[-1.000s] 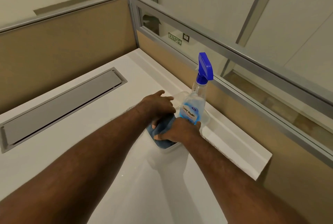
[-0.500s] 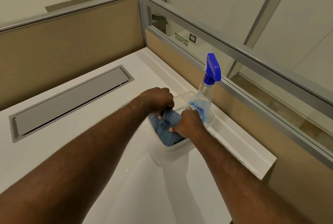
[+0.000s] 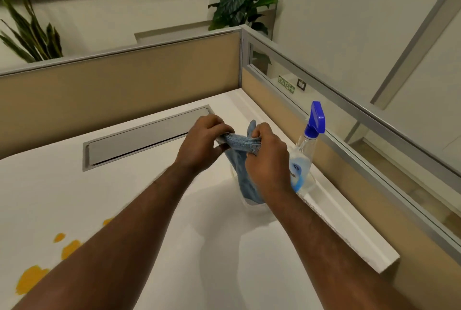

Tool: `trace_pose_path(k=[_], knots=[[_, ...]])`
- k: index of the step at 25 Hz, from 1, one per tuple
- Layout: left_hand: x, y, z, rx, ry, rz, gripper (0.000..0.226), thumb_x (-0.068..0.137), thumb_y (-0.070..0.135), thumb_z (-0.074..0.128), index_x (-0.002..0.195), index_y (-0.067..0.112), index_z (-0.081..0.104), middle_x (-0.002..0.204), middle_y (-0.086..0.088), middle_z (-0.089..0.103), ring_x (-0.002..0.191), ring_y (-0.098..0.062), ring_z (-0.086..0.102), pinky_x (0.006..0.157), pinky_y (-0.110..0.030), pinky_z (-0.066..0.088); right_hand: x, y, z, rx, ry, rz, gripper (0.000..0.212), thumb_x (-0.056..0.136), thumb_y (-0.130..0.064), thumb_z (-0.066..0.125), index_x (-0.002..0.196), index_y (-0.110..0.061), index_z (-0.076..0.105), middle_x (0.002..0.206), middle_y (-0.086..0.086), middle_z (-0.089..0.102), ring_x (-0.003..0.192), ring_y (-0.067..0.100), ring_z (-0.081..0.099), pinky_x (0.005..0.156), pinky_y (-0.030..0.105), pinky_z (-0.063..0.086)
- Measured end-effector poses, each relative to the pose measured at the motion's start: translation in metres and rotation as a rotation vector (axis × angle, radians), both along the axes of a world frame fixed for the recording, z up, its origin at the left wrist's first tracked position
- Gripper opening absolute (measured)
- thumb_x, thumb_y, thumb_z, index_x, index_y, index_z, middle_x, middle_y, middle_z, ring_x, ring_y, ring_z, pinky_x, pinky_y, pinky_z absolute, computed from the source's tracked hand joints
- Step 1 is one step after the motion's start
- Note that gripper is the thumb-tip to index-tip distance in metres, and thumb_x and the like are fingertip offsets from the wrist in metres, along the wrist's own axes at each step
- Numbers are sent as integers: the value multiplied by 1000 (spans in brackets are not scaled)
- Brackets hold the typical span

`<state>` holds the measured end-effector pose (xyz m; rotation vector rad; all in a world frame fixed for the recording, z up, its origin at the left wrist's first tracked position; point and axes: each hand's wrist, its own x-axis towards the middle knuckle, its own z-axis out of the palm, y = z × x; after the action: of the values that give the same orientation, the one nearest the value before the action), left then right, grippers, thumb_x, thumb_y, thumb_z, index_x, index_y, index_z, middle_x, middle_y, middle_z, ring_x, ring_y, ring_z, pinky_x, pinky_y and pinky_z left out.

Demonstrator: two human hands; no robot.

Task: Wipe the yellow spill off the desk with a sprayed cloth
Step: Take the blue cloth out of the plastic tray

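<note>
Both hands hold a blue cloth (image 3: 240, 143) lifted above a clear plastic container (image 3: 309, 185) on the white desk (image 3: 212, 247). My left hand (image 3: 203, 141) grips one end and my right hand (image 3: 265, 157) grips the other, with the cloth's tail hanging down into the container. A spray bottle (image 3: 305, 150) with a blue trigger head stands in the container, just right of my right hand. Yellow spill blotches (image 3: 32, 278) lie on the desk at the lower left, partly hidden by my left forearm.
A grey cable flap (image 3: 139, 138) is set into the desk behind the hands. Tan partition panels with metal rails (image 3: 119, 85) wall the desk at the back and right. A raised white ledge (image 3: 349, 232) runs along the right edge. Potted plants stand beyond the partition.
Both hands have lifted the blue cloth up out of the container and stretched it between them. The view has tilted up and the yellow spill has come into sight.
</note>
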<state>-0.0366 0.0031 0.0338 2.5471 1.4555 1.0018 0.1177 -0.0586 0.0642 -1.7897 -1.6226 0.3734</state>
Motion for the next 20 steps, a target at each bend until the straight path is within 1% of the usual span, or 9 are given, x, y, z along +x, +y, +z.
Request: trace_pose_path(k=[2,4,6,9,10,12,15,17,20], knots=[[-2,-24,1,-48,-329,259,56,71,16,82,121,15,58,119,-7,55,108,-23,53,89,-33,48,-14,-2,11,99,82,17,47,79,-18,78,112,-21,44,108,7,64,100,19,65,79,18,52],[2,-55,-3,-159,-693,433,67,75,19,79,132,17,45,129,-5,48,109,-21,53,87,-32,50,-27,-5,21,142,118,34,57,76,-15,80,117,-24,40,115,8,64,106,20,64,81,25,56],[10,-87,-8,-303,-954,435,75,82,20,72,142,24,28,139,-3,42,109,-19,55,83,-28,50,-39,-8,31,150,118,68,63,76,-15,80,124,-24,40,120,9,63,110,22,62,84,31,56],[22,-119,-7,-489,-1188,380,80,92,30,58,149,36,3,154,3,29,122,-10,47,97,-31,42,-55,-13,39,163,130,122,59,76,-17,79,121,-23,41,120,8,64,109,26,63,84,36,57],[23,-125,-4,-536,-1241,352,77,92,37,55,149,37,2,155,5,29,127,-11,42,102,-35,38,-61,-16,40,162,147,146,57,75,-18,79,118,-23,41,116,8,65,105,27,65,82,37,59],[17,-132,1,-618,-1260,273,76,83,49,53,149,31,18,149,4,40,130,-16,43,103,-38,39,-71,-20,42,137,182,198,55,74,-21,80,113,-22,41,111,7,66,99,26,67,76,38,61],[-1,-141,5,-741,-1129,198,74,72,47,56,141,25,37,131,6,55,122,-16,53,90,-25,49,-81,-22,45,107,216,298,54,74,-21,80,113,-20,42,109,8,66,96,25,66,76,39,60],[-8,-142,7,-763,-1058,240,62,78,43,66,134,26,44,123,5,61,116,-18,58,86,-25,52,-87,-20,47,75,181,388,53,76,-18,77,116,-18,42,107,9,65,94,26,66,72,32,58],[-13,-137,8,-667,-1115,403,32,94,30,52,125,22,53,119,-3,65,111,-23,62,92,-35,52,-96,-18,53,-37,186,544,61,77,-21,76,125,-18,39,105,8,64,95,25,65,76,33,56]])
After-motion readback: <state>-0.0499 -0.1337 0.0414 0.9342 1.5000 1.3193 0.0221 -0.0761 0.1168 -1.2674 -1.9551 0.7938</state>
